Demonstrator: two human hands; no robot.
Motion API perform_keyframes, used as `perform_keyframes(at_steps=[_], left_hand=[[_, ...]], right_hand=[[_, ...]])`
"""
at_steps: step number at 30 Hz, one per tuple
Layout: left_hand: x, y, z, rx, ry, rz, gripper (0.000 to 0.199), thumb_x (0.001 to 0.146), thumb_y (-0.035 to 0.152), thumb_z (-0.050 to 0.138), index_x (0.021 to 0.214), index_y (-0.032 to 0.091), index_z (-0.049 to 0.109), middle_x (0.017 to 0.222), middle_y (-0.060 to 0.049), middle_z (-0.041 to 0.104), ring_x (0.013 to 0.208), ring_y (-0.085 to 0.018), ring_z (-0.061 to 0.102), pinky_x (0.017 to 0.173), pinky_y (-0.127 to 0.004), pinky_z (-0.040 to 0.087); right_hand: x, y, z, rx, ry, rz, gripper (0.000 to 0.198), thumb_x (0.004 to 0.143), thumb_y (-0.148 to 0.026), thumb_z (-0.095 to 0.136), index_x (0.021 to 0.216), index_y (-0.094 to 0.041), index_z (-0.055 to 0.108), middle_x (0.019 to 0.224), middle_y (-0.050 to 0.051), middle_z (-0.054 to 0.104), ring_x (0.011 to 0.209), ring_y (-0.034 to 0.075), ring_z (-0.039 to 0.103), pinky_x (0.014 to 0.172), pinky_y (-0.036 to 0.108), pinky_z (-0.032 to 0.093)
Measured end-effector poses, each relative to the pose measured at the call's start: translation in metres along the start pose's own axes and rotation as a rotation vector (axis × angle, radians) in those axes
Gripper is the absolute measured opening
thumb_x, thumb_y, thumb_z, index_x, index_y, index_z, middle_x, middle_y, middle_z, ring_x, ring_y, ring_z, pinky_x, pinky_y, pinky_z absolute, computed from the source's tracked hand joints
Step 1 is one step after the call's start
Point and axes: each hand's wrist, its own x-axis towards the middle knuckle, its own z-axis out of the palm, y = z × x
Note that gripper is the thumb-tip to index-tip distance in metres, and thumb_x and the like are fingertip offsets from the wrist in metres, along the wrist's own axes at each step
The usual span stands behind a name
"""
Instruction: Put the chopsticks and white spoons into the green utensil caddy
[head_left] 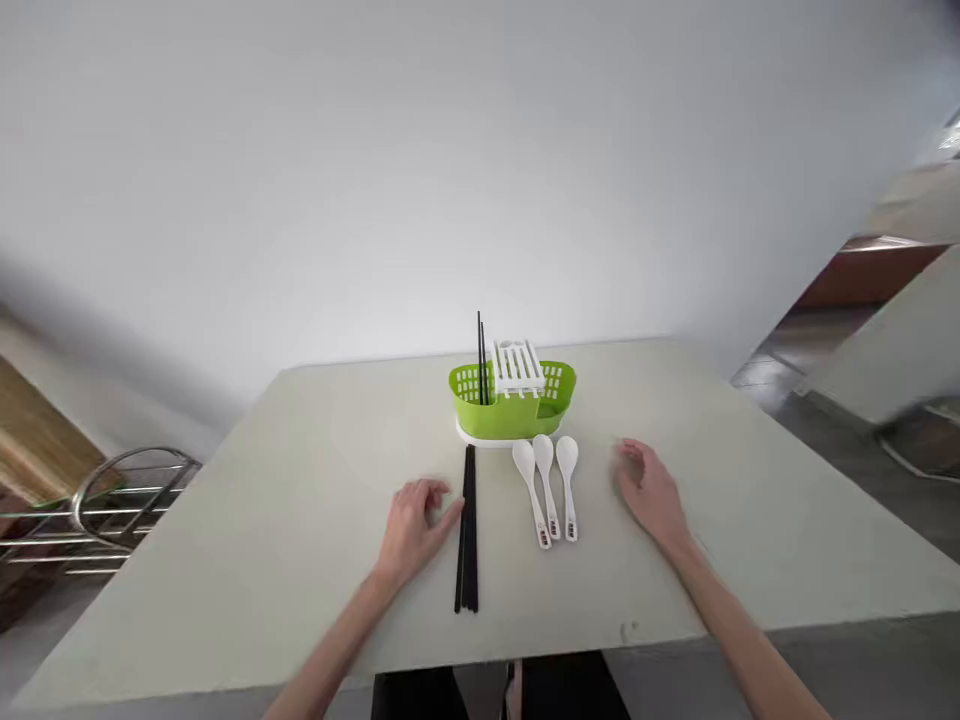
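Note:
My left hand [418,525] rests over the table just left of a bundle of black chopsticks [469,530]. Its fingers are loosely bent, and the thumb tip reaches the bundle's edge without gripping it. To the right of the spoons is my right hand [652,492], slightly blurred, thumb and fingers apart around nothing. Three white spoons [568,485] lie side by side between the hands, bowls pointing away from me. Behind them stands a green cutlery basket [499,418] with a white slatted rack [516,368]. Two black chopsticks [482,360] stand upright in its left part.
The pale table [337,440] runs back to a white wall [480,180]. A metal rack [127,510] stands on the floor off the left edge. My legs [574,685] are under the front edge.

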Motion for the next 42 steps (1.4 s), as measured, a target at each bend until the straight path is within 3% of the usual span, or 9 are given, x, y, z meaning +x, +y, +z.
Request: perform_keyframes(at_steps=[12, 16, 20, 23, 26, 31, 37, 42], left_hand=[[-0.005, 0.008, -0.007, 0.045, -0.064, 0.001, 0.021, 0.090, 0.043, 0.070, 0.098, 0.024, 0.067, 0.093, -0.004, 0.068, 0.096, -0.027, 0.065, 0.092, -0.045, 0.047], [-0.002, 0.010, -0.020, 0.065, -0.131, -0.042, 0.020, 0.088, 0.044, 0.069, 0.095, 0.024, 0.069, 0.096, -0.005, 0.071, 0.098, -0.028, 0.066, 0.094, -0.045, 0.048], [0.003, 0.010, -0.045, 0.120, -0.255, -0.151, 0.018, 0.087, 0.040, 0.066, 0.094, 0.024, 0.071, 0.101, -0.006, 0.075, 0.099, -0.027, 0.069, 0.088, -0.040, 0.051], [0.008, 0.007, -0.065, 0.263, -0.314, -0.224, 0.015, 0.087, 0.035, 0.062, 0.089, 0.024, 0.071, 0.099, -0.005, 0.077, 0.090, -0.026, 0.072, 0.083, -0.037, 0.050], [0.011, 0.003, -0.081, 0.473, -0.296, -0.236, 0.016, 0.086, 0.030, 0.059, 0.088, 0.024, 0.074, 0.095, -0.007, 0.078, 0.086, -0.029, 0.072, 0.081, -0.038, 0.049], [0.016, -0.006, -0.088, 0.703, -0.336, -0.188, 0.025, 0.087, 0.017, 0.050, 0.070, 0.020, 0.068, 0.080, -0.012, 0.073, 0.074, -0.028, 0.070, 0.074, -0.037, 0.046], [0.025, -0.007, -0.098, 0.551, -0.283, -0.173, 0.028, 0.094, 0.031, 0.050, 0.077, 0.022, 0.070, 0.083, -0.011, 0.077, 0.078, -0.027, 0.074, 0.075, -0.036, 0.050], [0.028, 0.007, -0.113, 0.095, -0.012, -0.167, 0.033, 0.097, 0.056, 0.053, 0.104, 0.028, 0.070, 0.102, -0.005, 0.083, 0.097, -0.027, 0.079, 0.083, -0.035, 0.059]], right_hand=[[-0.003, 0.000, -0.003, 0.024, -0.010, -0.005, 0.047, 0.091, -0.041, 0.051, 0.133, -0.021, 0.056, 0.126, 0.012, 0.074, 0.121, 0.028, 0.067, 0.105, 0.046, 0.050], [-0.003, -0.002, -0.004, 0.029, -0.009, 0.013, 0.046, 0.091, -0.041, 0.052, 0.132, -0.021, 0.057, 0.127, 0.012, 0.074, 0.120, 0.028, 0.068, 0.097, 0.043, 0.054], [-0.002, -0.003, -0.004, 0.033, -0.007, 0.020, 0.046, 0.090, -0.041, 0.053, 0.131, -0.022, 0.058, 0.127, 0.011, 0.074, 0.119, 0.028, 0.068, 0.099, 0.044, 0.053], [-0.002, -0.003, -0.005, 0.042, -0.009, 0.022, 0.045, 0.090, -0.041, 0.053, 0.131, -0.022, 0.058, 0.127, 0.011, 0.074, 0.120, 0.028, 0.067, 0.105, 0.046, 0.050], [-0.002, -0.003, -0.005, 0.047, -0.012, 0.024, 0.045, 0.090, -0.040, 0.052, 0.132, -0.022, 0.057, 0.127, 0.011, 0.074, 0.122, 0.028, 0.066, 0.107, 0.047, 0.049], [-0.002, -0.004, -0.005, 0.056, -0.012, 0.031, 0.045, 0.090, -0.040, 0.051, 0.131, -0.023, 0.057, 0.126, 0.010, 0.074, 0.122, 0.028, 0.067, 0.105, 0.046, 0.051], [-0.001, -0.005, -0.005, 0.065, -0.011, 0.040, 0.045, 0.090, -0.039, 0.051, 0.131, -0.023, 0.057, 0.126, 0.010, 0.074, 0.122, 0.027, 0.067, 0.105, 0.045, 0.050], [-0.001, -0.006, -0.006, 0.068, -0.018, 0.047, 0.046, 0.089, -0.040, 0.051, 0.131, -0.023, 0.057, 0.126, 0.009, 0.075, 0.122, 0.027, 0.067, 0.104, 0.044, 0.051]])
